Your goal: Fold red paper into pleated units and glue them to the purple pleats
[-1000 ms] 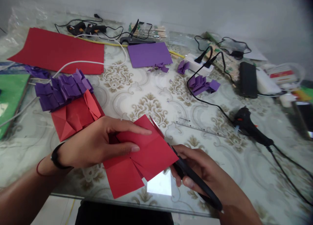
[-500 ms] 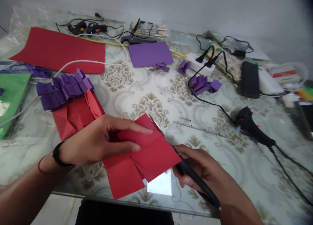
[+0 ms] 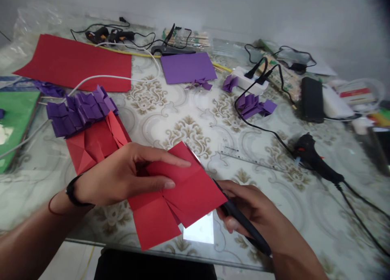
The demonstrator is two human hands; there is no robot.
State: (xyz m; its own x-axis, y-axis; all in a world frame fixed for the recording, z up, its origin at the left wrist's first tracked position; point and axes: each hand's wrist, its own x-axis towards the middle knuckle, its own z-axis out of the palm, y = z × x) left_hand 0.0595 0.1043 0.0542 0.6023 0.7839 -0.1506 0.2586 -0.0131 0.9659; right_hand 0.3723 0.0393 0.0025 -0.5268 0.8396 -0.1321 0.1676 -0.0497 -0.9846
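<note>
Little has shifted, the right hand [image 3: 262, 225] only easing back, closed round a black-handled cutter [image 3: 236, 215] beside the folded red paper [image 3: 189, 190], which the left hand [image 3: 122, 176] pins with outstretched fingers at the glass table's [image 3: 274, 182] near edge.

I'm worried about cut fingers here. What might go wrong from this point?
The left hand rests its fingertips on the red paper, close to the black-handled blade in the right hand; a slip may nick them. The cable of the glue gun lies near the right forearm and might snag.
</note>
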